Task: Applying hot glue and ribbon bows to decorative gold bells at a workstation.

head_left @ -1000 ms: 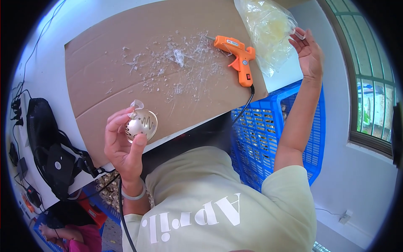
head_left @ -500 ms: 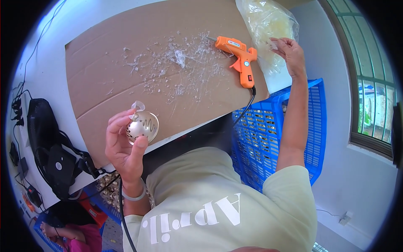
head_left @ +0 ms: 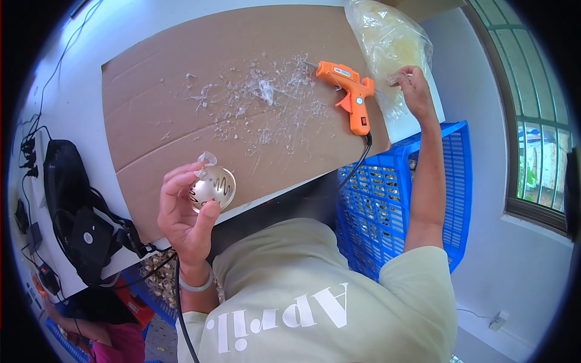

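Left hand point(head_left: 184, 212) raised, gripping a clear ornament point(head_left: 212, 187); outstretched right hand point(head_left: 414, 91) pinches a small piece point(head_left: 396, 78).

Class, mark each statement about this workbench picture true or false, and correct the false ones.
1. The left hand holds a small shiny round metal ornament. True.
2. The orange glue gun is in the right hand. False: it lies on the brown cardboard sheet.
3. The right hand reaches to the clear plastic bag. True.
4. The blue plastic crate sits on the cardboard. False: it stands beside the table, lower down.
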`<state>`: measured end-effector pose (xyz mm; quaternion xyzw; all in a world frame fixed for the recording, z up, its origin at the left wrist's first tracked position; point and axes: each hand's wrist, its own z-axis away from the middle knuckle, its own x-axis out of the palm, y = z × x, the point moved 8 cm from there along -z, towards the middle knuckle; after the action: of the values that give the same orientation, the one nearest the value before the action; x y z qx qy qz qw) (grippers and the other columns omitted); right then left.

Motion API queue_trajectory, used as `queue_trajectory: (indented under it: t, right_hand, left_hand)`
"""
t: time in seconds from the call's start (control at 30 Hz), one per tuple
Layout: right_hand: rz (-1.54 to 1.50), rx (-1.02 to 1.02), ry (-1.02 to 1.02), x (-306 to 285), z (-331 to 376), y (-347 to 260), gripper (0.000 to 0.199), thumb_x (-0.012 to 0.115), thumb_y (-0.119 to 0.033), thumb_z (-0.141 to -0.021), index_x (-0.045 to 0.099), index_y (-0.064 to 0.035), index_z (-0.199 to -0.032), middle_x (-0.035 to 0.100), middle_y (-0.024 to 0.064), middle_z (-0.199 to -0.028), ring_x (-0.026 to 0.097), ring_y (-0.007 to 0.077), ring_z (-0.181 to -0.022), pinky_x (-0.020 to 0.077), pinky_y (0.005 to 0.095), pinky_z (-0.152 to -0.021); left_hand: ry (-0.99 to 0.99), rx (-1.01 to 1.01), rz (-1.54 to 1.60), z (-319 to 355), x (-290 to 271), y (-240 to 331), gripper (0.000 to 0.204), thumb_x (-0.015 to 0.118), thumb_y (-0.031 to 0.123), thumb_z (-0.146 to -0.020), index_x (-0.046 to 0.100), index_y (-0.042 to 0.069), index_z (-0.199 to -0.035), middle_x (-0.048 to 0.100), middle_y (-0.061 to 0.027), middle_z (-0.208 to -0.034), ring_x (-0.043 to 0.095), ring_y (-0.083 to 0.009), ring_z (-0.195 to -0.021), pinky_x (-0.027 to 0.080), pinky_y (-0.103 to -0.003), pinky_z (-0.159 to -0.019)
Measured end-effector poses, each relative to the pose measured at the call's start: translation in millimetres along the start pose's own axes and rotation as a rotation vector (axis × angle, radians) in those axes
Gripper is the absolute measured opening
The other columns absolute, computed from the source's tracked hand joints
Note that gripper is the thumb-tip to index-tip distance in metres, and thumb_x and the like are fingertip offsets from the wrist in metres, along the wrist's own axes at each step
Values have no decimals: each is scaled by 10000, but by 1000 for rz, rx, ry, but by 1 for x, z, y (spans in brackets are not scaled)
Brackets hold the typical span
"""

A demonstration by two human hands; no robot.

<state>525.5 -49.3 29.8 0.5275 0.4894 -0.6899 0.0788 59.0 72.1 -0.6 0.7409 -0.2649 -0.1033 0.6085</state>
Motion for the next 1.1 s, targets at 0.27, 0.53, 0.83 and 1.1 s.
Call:
queue_trajectory:
  t: [0.27, 0.53, 0.83, 1.1]
  right_hand:
    - [-546, 146, -234, -7, 8, 0, 158, 584, -161, -935, 552, -33, -1020, 633, 99, -1024, 609, 181, -1021, 487, 316, -863]
    - [-827, 74, 82, -70, 12, 24, 120, 610, -114, -917, 579, -41, -1006, 608, 87, -1047, 586, 151, -976, 498, 277, -808]
    - [-1053, 34, -234, 29, 80, -139, 106, 597, -47, -896, 592, -24, -999, 623, 103, -961, 631, 164, -850, 522, 263, -694]
    - [-1110, -30, -545, 127, 136, -219, 114, 642, -49, -859, 607, -25, -965, 613, 97, -961, 638, 198, -864, 513, 301, -718]
  left_hand:
    - [2, -2, 2, 1, 1, 0, 420, 716, 170, -816, 526, -11, -1145, 519, -167, -1198, 526, -231, -1108, 424, -340, -952]
    - [-14, -3, 30, -3, 3, 0, 417, 715, 158, -817, 526, -13, -1147, 516, -163, -1201, 525, -222, -1105, 430, -331, -941]
    - [41, 8, -19, 1, -3, 8, 419, 718, 136, -816, 525, -22, -1152, 517, -163, -1211, 528, -220, -1109, 434, -335, -941]
    - [67, 34, 58, -2, 1, 16, 441, 738, -21, -769, 534, -19, -1160, 514, -157, -1214, 553, -196, -1097, 496, -294, -903]
